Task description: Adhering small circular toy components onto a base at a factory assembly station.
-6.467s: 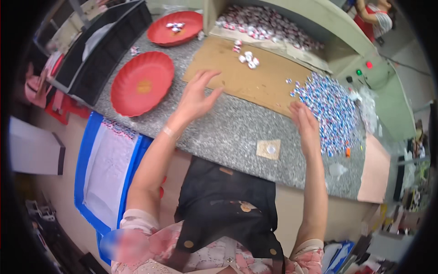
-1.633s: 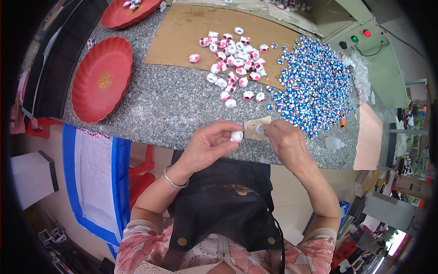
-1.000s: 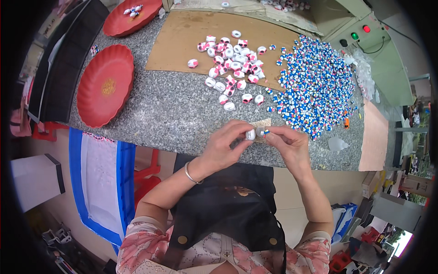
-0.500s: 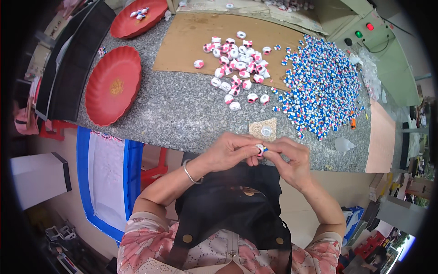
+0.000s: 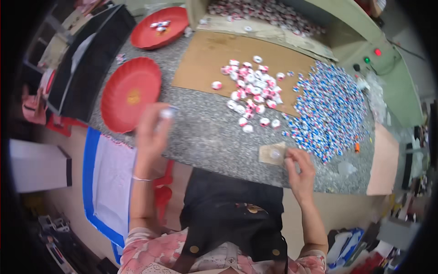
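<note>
A glossy red, scallop-rimmed dish (image 5: 132,80) lies just left of the left hand (image 5: 151,133), whose fingertips pinch a small rounded white-and-blue piece (image 5: 168,112), its long axis blurred. Rightward, a grainy tan patch (image 5: 265,155) sits beside the right hand's (image 5: 302,177) curled fingers; their grip I cannot tell.

No wording can be read here. The nearer red scalloped tray (image 5: 116,84) bears a round gold emblem (image 5: 133,97) at its centre, its strokes too blurred to make out. The farther red tray (image 5: 145,36) shows a similar gold patch. Any marks on the white-and-pink pieces (image 5: 256,85) heaped across the tabletop (image 5: 205,130) are too small to tell.
</note>
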Action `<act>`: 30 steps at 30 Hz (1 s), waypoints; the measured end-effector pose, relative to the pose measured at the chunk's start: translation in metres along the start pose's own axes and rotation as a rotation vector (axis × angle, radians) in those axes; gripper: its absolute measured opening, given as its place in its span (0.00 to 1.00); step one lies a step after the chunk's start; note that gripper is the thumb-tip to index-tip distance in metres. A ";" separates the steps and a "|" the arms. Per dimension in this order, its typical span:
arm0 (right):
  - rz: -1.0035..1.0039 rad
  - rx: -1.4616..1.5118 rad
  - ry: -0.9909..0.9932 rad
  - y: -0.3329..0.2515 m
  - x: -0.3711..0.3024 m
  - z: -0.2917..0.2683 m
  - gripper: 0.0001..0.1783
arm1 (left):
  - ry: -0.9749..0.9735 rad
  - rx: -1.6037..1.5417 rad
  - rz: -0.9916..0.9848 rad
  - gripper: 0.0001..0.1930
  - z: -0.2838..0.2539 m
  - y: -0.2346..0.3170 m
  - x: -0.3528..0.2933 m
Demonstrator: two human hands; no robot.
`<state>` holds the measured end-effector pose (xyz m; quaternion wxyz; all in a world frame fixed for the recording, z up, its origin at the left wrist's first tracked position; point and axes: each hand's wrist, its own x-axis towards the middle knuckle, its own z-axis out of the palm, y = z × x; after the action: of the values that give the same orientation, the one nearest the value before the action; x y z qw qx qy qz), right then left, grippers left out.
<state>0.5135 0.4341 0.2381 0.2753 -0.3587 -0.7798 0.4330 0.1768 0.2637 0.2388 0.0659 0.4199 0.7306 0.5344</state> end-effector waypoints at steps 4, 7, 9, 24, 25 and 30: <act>0.024 -0.318 0.272 0.038 -0.010 -0.055 0.06 | -0.005 0.897 0.060 0.13 -0.086 -0.067 0.022; 0.064 -0.400 0.297 0.045 -0.015 -0.072 0.05 | 0.036 0.724 -0.080 0.16 -0.086 -0.078 0.025; 0.004 -0.420 0.238 0.049 -0.018 -0.074 0.06 | -0.073 0.764 0.039 0.17 -0.077 -0.060 0.017; -0.268 -0.600 0.063 0.050 -0.012 -0.047 0.12 | -0.268 0.275 0.509 0.11 0.111 0.055 -0.010; -0.272 -0.600 0.056 0.042 -0.011 -0.047 0.12 | -0.264 0.276 0.503 0.11 0.121 0.055 -0.008; -0.310 -0.645 -0.238 0.026 -0.007 -0.048 0.13 | -0.429 0.473 0.495 0.12 0.149 0.039 -0.002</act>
<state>0.5617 0.4611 0.2375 0.1179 -0.2522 -0.9476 0.1569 0.2798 0.3735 0.2082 -0.0120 0.6887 0.6801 0.2512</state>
